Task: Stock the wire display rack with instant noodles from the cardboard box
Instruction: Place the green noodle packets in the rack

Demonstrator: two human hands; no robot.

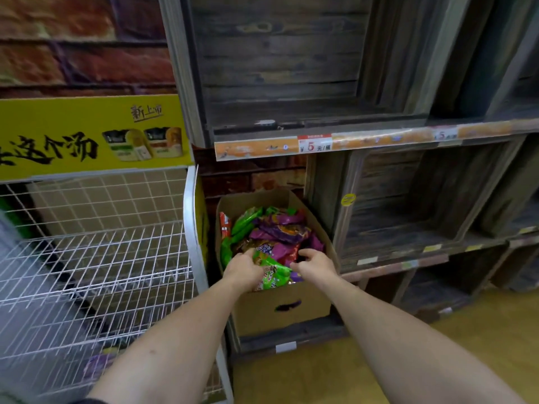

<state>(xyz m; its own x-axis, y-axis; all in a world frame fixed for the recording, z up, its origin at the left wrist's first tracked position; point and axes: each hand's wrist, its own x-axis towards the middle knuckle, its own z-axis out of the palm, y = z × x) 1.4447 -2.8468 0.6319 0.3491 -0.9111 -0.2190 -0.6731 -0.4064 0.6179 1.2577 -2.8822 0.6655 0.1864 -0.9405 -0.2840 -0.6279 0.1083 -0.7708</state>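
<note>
Cardboard box: a brown cardboard box (pixel 280 310) with a cut-out handle slot in its front wall sits on the lowest board of the wooden shelving, just right of the rack. It is open at the top and filled with packets.
Noodles: a green instant-noodle packet (pixel 274 272) lies at the near end of the box, between the two hands. Crumpled purple packets (pixel 281 228) are piled behind it, more green ones run along the left wall, and an orange-red packet (pixel 224 224) stands on edge at the far left.
Left hand: the left hand (pixel 243 268) is inside the box, with its fingers curled down over the left edge of the green instant-noodle packet, gripping it.
Right hand: the right hand (pixel 315 265) is also in the box, fingers bent over the purple packets and thumb at the green packet's right edge. Whether it has a hold on anything cannot be told.
Wire rack: the white wire display rack (pixel 96 258) stands just left of the box, with tiered mesh shelves. A blurred purple shape (pixel 97 367) lies on a low tier beside the left forearm.
Banner: a yellow printed banner (pixel 87 135) with black characters and pictured pouches tops the rack.
Shelving: dark weathered-wood shelving (pixel 291 68) rises behind and to the right of the box. An orange price strip (pixel 315 145) on its edge carries a tag reading 5.
Surroundings: a red brick-pattern wall (pixel 73 39) is behind the rack, and a yellowish floor (pixel 437 360) lies below.
</note>
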